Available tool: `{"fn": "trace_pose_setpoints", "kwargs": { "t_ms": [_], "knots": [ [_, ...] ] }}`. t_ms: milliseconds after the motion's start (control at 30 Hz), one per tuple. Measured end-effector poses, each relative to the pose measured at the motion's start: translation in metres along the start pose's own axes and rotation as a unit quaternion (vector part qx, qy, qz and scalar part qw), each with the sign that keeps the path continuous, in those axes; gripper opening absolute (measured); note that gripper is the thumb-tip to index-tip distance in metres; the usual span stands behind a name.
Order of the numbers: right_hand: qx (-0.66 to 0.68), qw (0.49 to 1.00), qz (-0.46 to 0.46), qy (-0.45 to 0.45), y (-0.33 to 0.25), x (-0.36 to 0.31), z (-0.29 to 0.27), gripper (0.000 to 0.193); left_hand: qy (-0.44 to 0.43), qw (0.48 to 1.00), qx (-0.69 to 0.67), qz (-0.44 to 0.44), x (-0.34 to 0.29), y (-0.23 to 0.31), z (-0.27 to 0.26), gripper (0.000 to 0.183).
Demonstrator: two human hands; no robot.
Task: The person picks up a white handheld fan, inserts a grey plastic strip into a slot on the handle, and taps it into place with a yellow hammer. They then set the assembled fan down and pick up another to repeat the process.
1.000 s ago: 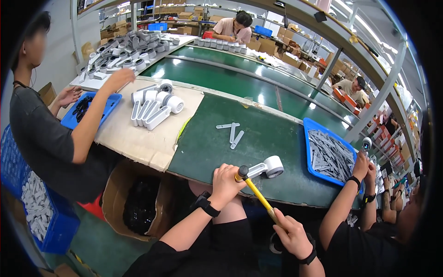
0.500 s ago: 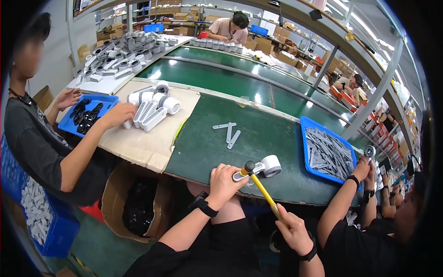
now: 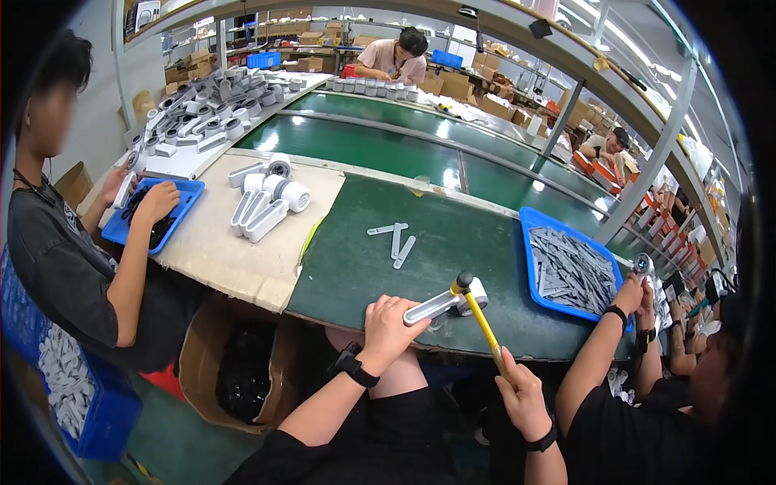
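Observation:
My left hand (image 3: pixel 390 330) is closed round the end of a white-and-grey handled device (image 3: pixel 431 308) with a drum-shaped head, lying on the green tabletop near its front edge. In my right hand (image 3: pixel 524 396) is a hammer (image 3: pixel 483 323) with a yellow handle and a dark head. The hammer head is over the joint between the device's handle and its round head; whether it touches cannot be made out. Beyond my hands, three slim grey strips (image 3: pixel 396 241) lie on the green surface.
A blue tray (image 3: pixel 529 242) of grey strips stands at right, beside a co-worker's hands (image 3: pixel 633 295). To the left, similar devices (image 3: pixel 267 202) are heaped on cardboard (image 3: pixel 218 250). Another co-worker reaches into a blue tray (image 3: pixel 187 190) of black parts. An open carton (image 3: pixel 198 347) sits below.
The hammer head has moved right, from over the device's handle to near its round head. The left co-worker's hands have left the heaped devices; one now holds a device by the tray.

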State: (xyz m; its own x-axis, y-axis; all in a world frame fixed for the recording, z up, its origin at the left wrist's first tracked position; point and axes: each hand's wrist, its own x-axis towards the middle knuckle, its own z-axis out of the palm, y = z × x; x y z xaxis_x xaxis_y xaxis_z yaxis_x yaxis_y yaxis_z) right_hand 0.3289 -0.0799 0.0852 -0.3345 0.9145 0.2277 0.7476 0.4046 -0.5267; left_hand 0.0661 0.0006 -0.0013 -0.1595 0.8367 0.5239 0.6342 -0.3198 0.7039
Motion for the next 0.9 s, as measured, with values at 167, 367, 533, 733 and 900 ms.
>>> {"fn": "trace_pose_setpoints", "kwargs": {
  "t_ms": [167,367,533,733,900],
  "knots": [
    [0.071,0.994,-0.042,0.075,0.000,-0.004,0.004,0.057,-0.005,1.000,0.006,0.007,0.003,0.004,-0.005,0.023],
    [0.133,0.989,0.003,0.060,0.011,-0.014,0.011,0.059,0.021,0.990,-0.126,0.054,0.007,-0.002,-0.024,0.031],
    [0.229,0.972,0.033,0.044,0.004,-0.019,0.019,0.060,-0.189,0.647,-0.640,-0.369,0.007,-0.014,-0.073,0.043],
    [0.189,0.982,0.007,-0.019,-0.016,-0.007,0.022,0.058,0.070,0.994,0.073,0.033,-0.008,-0.015,-0.072,0.029],
    [0.141,0.988,-0.065,0.004,-0.035,0.002,0.017,0.058,0.027,0.999,0.029,0.022,-0.005,-0.030,-0.067,0.024]
  ]
}}
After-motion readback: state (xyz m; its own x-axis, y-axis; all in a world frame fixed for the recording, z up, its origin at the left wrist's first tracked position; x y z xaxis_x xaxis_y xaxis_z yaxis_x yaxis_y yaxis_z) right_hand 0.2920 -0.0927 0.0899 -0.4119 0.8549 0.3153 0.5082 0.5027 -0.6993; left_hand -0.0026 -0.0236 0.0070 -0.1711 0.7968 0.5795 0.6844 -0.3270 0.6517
